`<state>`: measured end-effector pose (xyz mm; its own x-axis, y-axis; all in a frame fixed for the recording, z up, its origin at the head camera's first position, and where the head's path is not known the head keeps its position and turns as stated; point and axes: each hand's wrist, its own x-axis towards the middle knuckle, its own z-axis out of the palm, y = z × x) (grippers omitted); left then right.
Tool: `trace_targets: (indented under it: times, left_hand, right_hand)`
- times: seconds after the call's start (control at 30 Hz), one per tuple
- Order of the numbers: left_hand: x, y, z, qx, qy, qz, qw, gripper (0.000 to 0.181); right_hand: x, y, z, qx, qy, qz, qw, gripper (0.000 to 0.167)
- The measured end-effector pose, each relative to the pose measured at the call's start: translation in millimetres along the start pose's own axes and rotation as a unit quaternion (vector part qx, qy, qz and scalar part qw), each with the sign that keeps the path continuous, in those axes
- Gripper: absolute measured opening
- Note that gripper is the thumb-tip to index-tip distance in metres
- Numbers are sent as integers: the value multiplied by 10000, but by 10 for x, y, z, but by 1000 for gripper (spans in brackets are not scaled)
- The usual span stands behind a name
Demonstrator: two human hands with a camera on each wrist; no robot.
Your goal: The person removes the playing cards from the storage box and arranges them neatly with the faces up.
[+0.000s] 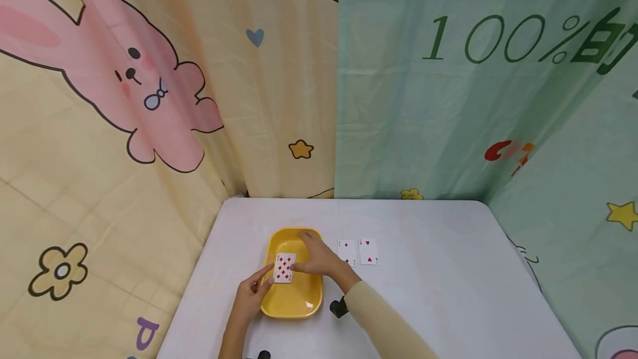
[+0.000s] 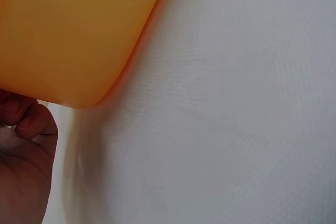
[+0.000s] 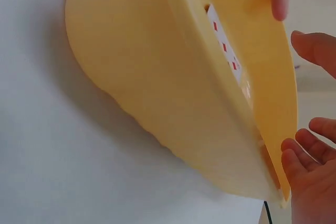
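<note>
Nearest, a black object point(image 1: 264, 354) shows in part on the near side of the tray point(image 1: 292, 298). At the tray's right, a second black object point(image 1: 339, 307) sits against a beige sleeve point(image 1: 389, 320). The left hand point(image 1: 251, 292) is at the tray's left rim, thumb and index finger apart; whether it grips the rim or a card cannot be told. Face up inside the tray, left of its middle, is a diamond card point(image 1: 284, 268). The right hand point(image 1: 321, 256) reaches over the tray's right rim with fingers and thumb spread, thumb tip at that card's right edge. Right of the tray, on the white tabletop point(image 1: 438, 270), lie a partly covered second diamond card point(image 1: 346, 248) and, just beside it, a heart card point(image 1: 369, 252). Beyond the tray hang cream point(image 1: 284, 93) and green curtains point(image 1: 389, 115).
</note>
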<state>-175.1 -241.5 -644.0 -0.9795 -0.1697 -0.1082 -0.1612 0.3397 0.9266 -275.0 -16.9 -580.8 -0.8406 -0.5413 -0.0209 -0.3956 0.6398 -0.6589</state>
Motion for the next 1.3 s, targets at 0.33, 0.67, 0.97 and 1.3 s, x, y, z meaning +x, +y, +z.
trace_targets:
  times: [0.33,0.67,0.97,1.3]
  left_hand:
    - [13,-41,2,0,91,440,9990,39]
    - [-2,-7,-8,-52,97,182,9998,40]
    - [-11,-1,3,14,11,180,9998,40]
    - [-1,12,-6,-31,89,208,9997,39]
  right_hand:
    - [151,-21,340,-979,-241,176,9948,95]
    - [217,-35,486,-2266,-603,431,9712,113]
    - [203,-59,487,-2543,-553,414,9647,96]
    - [236,-65,477,-2347,-526,356,9700,86]
